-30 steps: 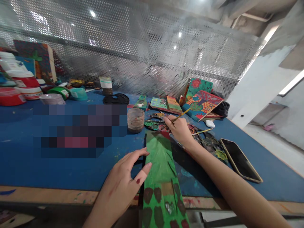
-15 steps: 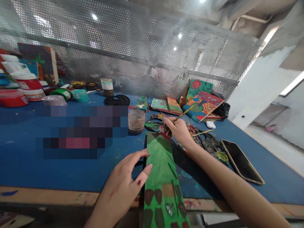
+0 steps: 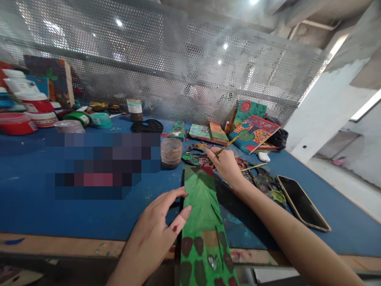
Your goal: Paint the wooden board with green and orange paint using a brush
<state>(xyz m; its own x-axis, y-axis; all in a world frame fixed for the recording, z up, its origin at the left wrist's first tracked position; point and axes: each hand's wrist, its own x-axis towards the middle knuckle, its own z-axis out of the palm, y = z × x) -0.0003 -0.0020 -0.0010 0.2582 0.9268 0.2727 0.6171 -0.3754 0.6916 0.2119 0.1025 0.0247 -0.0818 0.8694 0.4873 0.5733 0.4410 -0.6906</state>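
A long green-painted board (image 3: 201,198) with dark brown patches and a small heart shape reaches over the table's front edge. My left hand (image 3: 160,222) rests at its left side, thumb and fingers apart, fingertips touching the edge. In my right hand (image 3: 224,165) a thin paintbrush (image 3: 228,144) is pinched, its handle slanting up to the right. The brush tip is hidden behind my fingers, near the board's far end and the paint palette (image 3: 195,159). Left of the palette stands a clear cup of murky water (image 3: 171,153).
At right lie a phone (image 3: 303,202), a white earbud case (image 3: 264,157) and another brush (image 3: 254,167). Painted panels (image 3: 253,133) lean at the back. Paint jars (image 3: 35,107) crowd the far left, with a black palette (image 3: 147,126) nearer the middle. A patch of the table (image 3: 26,190) is pixelated.
My right hand has shifted very slightly, and the paintbrush handle has tilted and dropped a little to the left. My left hand and the board stay in place.
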